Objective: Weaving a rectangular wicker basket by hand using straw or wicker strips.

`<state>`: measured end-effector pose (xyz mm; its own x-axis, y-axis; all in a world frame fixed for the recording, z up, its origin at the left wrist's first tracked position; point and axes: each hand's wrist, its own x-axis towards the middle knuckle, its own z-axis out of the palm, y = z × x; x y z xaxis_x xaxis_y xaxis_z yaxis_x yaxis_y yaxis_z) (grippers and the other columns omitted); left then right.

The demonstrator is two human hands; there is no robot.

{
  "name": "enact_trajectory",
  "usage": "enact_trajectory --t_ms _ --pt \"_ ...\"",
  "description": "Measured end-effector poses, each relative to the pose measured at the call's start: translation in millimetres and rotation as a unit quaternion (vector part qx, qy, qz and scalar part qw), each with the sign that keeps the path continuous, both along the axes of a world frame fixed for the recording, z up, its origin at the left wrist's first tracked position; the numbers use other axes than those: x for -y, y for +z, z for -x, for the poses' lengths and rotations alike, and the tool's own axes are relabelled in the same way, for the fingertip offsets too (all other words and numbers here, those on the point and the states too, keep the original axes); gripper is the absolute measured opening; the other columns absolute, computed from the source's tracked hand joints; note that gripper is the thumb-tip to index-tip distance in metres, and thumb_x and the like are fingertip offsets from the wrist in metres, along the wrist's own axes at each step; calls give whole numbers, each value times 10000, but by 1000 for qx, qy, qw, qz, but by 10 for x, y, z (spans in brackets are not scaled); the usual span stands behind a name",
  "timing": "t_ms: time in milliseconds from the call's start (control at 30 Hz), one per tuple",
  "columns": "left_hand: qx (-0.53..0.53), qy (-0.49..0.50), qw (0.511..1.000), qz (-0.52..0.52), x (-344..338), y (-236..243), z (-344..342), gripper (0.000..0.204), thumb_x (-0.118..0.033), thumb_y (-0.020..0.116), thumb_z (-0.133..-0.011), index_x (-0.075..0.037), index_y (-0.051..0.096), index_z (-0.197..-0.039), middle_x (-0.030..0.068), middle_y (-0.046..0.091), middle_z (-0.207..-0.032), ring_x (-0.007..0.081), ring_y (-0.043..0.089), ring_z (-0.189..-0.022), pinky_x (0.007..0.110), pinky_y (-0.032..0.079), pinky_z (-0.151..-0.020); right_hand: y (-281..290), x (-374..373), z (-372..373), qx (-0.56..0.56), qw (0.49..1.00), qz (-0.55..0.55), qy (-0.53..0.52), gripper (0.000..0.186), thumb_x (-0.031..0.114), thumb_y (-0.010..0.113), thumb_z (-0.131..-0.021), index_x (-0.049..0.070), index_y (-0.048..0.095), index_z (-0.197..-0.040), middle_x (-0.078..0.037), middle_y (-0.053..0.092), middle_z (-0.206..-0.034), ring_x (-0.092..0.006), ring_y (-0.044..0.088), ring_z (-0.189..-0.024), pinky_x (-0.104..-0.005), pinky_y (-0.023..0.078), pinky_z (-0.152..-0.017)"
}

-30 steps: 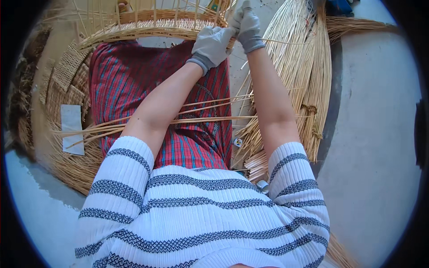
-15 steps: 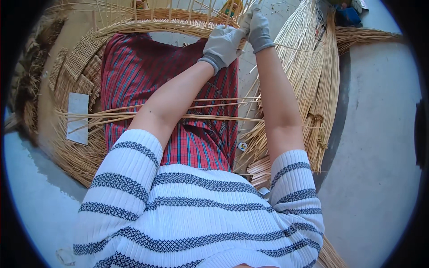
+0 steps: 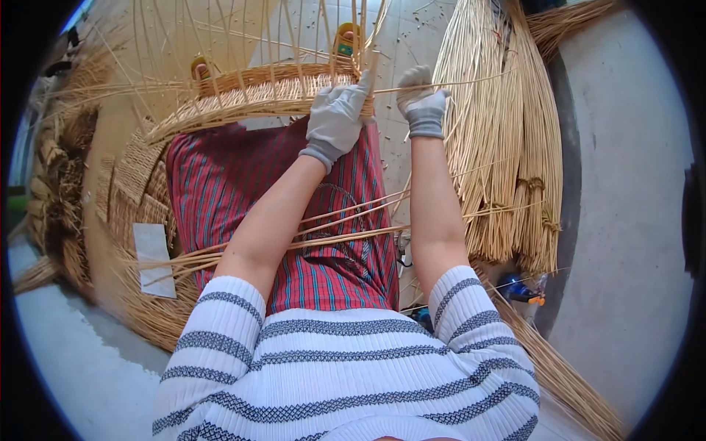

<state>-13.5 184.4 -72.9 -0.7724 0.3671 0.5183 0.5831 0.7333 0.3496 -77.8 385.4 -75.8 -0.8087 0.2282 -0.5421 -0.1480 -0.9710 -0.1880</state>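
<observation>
The woven piece (image 3: 257, 92) (beyond the cloth (image 3: 220, 176)) lies left of reed bundles (image 3: 500, 147).

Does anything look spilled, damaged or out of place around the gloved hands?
No obvious damage. Small pale scraps lie scattered on the floor beyond the right hand, which looks untidy beside the tied bundles of canes.

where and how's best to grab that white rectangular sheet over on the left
I'd pinch the white rectangular sheet by its far edge, reaching down from the far side. It looks thin and flat, and loose canes cross its nearer half, while the far end is uncovered. Whether that edge stands clear of the pile beneath isn't visible.
</observation>
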Motion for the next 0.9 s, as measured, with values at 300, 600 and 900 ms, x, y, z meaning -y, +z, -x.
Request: enact_trajectory --t_ms 300,600,900 --pt "-11 -9 1000 5 -75 46 47 902 -397 777 -765 -124 385 -1530 74 674 -1129 273 616 -1080 418 417 -972 432 46 -603 -225 922 -311 59 724 732 219 -970 138 419 -608 26 209 -481 -135 190 -431 -329 234 -429" --pt "335 -208 612 -685 -240 -403 199 522 -247 513 -1019 -16 404 -1474 102 581 -1269 180 546 -1181 384 401 -1100 560 1337 -890 -238 496 -799 243 382 102 728 -832 48 635 -1199 -87 683 -1050 -186 625 -1036 -337 430 -1028" --pt "216 -36 784 -581 619 217 0 186 -212 647 -994 -43 653 -1069 41 682 -1012 129 637 -983 274 506 -916 243 929 -94 107 605 -777 136 456 504 727 -872 56 706 -788 -118 668 -669 -239 647 -643 -411 487 -633"
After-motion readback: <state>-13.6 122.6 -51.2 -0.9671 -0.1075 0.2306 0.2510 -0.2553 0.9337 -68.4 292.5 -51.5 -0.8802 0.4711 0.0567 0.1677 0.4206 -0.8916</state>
